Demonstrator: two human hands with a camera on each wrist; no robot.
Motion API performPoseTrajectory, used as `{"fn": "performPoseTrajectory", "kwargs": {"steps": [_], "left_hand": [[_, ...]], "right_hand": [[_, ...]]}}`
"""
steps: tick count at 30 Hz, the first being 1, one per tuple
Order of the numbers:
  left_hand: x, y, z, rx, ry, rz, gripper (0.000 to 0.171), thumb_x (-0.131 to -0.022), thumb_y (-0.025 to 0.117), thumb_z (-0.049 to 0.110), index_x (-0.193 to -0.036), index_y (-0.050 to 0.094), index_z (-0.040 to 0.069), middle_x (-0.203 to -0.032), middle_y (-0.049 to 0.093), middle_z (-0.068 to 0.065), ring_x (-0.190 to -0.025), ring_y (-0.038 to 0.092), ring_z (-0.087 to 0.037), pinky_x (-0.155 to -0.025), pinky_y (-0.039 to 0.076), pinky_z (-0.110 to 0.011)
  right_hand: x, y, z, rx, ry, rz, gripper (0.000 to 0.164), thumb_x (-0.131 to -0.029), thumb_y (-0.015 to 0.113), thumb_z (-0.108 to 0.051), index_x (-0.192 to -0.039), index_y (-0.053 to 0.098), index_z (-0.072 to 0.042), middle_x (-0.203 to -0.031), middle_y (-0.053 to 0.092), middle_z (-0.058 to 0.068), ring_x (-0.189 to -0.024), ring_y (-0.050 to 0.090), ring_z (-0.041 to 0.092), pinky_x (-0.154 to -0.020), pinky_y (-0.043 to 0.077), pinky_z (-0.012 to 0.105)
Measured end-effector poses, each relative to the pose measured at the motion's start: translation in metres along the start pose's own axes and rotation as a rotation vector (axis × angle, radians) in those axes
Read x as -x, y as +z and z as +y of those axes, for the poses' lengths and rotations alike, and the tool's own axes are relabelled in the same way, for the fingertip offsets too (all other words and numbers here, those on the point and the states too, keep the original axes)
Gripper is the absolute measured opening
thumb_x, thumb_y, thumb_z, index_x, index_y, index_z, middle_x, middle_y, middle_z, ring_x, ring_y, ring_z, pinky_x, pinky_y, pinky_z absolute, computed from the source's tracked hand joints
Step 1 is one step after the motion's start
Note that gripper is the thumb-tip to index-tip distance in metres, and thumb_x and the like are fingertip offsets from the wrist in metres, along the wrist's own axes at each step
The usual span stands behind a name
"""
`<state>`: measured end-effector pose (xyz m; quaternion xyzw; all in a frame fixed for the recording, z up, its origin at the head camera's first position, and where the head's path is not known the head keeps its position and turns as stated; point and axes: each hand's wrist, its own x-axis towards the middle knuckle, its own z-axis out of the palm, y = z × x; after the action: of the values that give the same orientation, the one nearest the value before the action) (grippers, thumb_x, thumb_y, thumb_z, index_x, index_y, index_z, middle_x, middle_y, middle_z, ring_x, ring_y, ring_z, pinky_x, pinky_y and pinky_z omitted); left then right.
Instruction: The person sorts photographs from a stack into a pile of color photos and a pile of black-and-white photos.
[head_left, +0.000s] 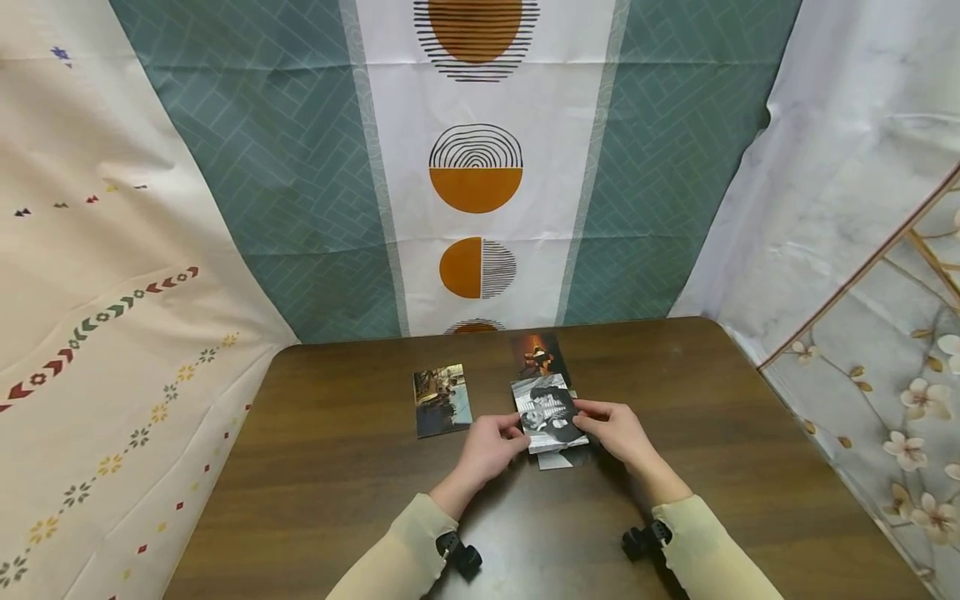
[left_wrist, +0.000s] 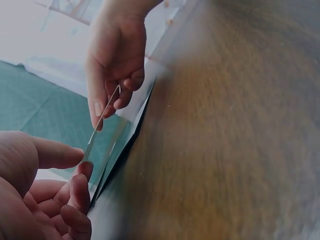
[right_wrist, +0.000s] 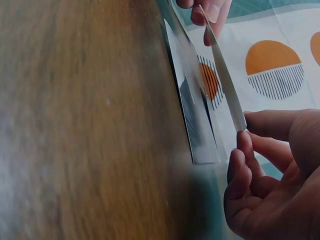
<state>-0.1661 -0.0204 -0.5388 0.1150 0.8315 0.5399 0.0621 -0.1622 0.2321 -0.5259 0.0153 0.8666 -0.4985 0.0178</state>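
A black-and-white photo card point(head_left: 549, 410) is held between both hands, slightly above the table. My left hand point(head_left: 489, 450) pinches its left edge between thumb and fingers. On the opposite edge, my right hand point(head_left: 617, 431) has the same kind of pinch. Seen edge-on in the right wrist view, the raised card point(right_wrist: 229, 85) stands apart from a grey card point(right_wrist: 192, 117) lying beneath it. Part of that lower card point(head_left: 555, 461) shows below the held one in the head view. Just behind, a dark card with an orange glow point(head_left: 537, 357) is partly covered.
Left of the hands, another picture card point(head_left: 442, 402) lies flat on the brown wooden table point(head_left: 322, 467). Patterned cloths hang behind the table point(head_left: 300, 167) and along both sides. Small black cameras point(head_left: 459, 557) are strapped to the wrists.
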Motion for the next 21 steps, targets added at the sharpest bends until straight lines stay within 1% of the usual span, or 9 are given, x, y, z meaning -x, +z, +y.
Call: {"fn": "performPoseTrajectory", "kwargs": {"steps": [5,8,13,16,21], "left_hand": [[0.002,0.006,0.003,-0.027,0.003,-0.02,0.048,-0.09,0.081,0.01,-0.134,0.071,-0.007,-0.081,0.072,0.007,-0.059,0.057,-0.004,-0.063,0.048,-0.025],[0.003,0.008,0.005,-0.046,0.015,-0.015,0.047,-0.088,0.082,0.009,-0.132,0.072,-0.007,-0.079,0.072,0.008,-0.062,0.057,-0.005,-0.064,0.048,-0.026],[0.005,0.012,0.008,-0.11,0.032,-0.02,0.044,-0.087,0.081,0.01,-0.128,0.075,-0.005,-0.077,0.072,0.009,-0.07,0.059,-0.005,-0.072,0.05,-0.029],[0.005,0.014,0.01,-0.13,0.038,-0.025,0.044,-0.087,0.081,0.011,-0.128,0.076,-0.003,-0.077,0.074,0.01,-0.073,0.061,-0.004,-0.077,0.052,-0.03],[0.001,0.016,0.01,-0.155,0.049,-0.014,0.045,-0.085,0.081,0.011,-0.127,0.077,-0.002,-0.079,0.076,0.008,-0.075,0.064,-0.004,-0.078,0.053,-0.029]], "right_hand": [[0.005,-0.007,0.001,0.031,0.013,-0.01,0.04,-0.098,0.078,-0.019,-0.133,0.074,-0.001,-0.12,0.077,0.016,-0.119,0.067,0.034,-0.092,0.052,0.036],[0.008,-0.01,0.002,0.038,0.005,-0.011,0.04,-0.097,0.079,-0.018,-0.132,0.075,0.0,-0.118,0.077,0.015,-0.116,0.068,0.031,-0.09,0.052,0.034],[0.012,-0.014,0.006,0.048,-0.005,-0.016,0.04,-0.094,0.082,-0.016,-0.13,0.076,0.0,-0.109,0.078,0.009,-0.106,0.069,0.023,-0.087,0.051,0.031],[0.014,-0.016,0.008,0.05,-0.015,-0.019,0.042,-0.093,0.083,-0.015,-0.13,0.075,0.002,-0.105,0.077,0.007,-0.102,0.068,0.022,-0.084,0.051,0.031],[0.014,-0.017,0.013,0.065,-0.009,-0.026,0.042,-0.093,0.083,-0.015,-0.13,0.075,0.003,-0.105,0.077,0.006,-0.102,0.068,0.021,-0.085,0.05,0.031]]}}
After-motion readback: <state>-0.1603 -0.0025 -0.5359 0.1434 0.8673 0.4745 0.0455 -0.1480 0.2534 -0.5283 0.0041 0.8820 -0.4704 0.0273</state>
